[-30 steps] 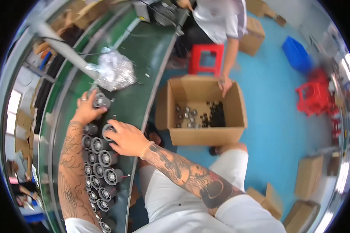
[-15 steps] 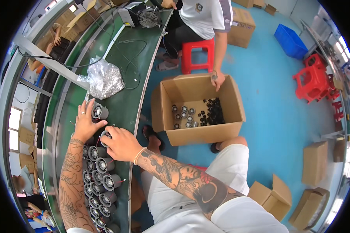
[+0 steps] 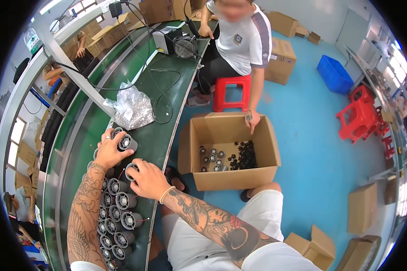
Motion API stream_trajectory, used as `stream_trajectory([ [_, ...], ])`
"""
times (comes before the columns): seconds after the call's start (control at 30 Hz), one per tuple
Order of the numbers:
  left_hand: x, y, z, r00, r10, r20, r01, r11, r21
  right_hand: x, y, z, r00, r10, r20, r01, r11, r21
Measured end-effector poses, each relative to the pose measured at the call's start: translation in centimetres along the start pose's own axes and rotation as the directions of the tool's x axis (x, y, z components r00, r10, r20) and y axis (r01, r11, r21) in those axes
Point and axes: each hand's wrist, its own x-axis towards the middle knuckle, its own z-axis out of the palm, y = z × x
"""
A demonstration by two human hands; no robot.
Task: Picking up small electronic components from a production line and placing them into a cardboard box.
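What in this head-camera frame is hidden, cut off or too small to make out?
- Grey cylindrical motor under the right hand: mostly covered by fingers.
- Left hand: its palm hides its grip on the other grey motor.
- Small parts in the open cardboard box: too small to identify.
- Motor row: cut off at the lower rim.

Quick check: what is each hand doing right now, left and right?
Left hand: closed on a small grey cylindrical fan motor on the green conveyor belt.
Right hand: closed on another grey motor.

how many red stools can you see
2 clear ones: a red stool under the seated person beside the belt, and another at the right on the blue floor; more red ones may be stacked behind it.
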Motion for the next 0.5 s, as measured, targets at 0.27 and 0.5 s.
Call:
stream_trajectory([
  [0.27,0.2,0.3,0.5,0.999,-0.014,-0.047,0.013,1.000,-0.020,0.2,0.0,-0.1,1.000,0.000,0.013,0.000,1.000,-0.002],
  [0.5,-0.1,-0.3,0.6,0.996,0.022,-0.082,-0.026,0.999,-0.045,0.2,-0.4,-0.2,1.000,-0.013,0.006,0.013,1.000,-0.007],
])
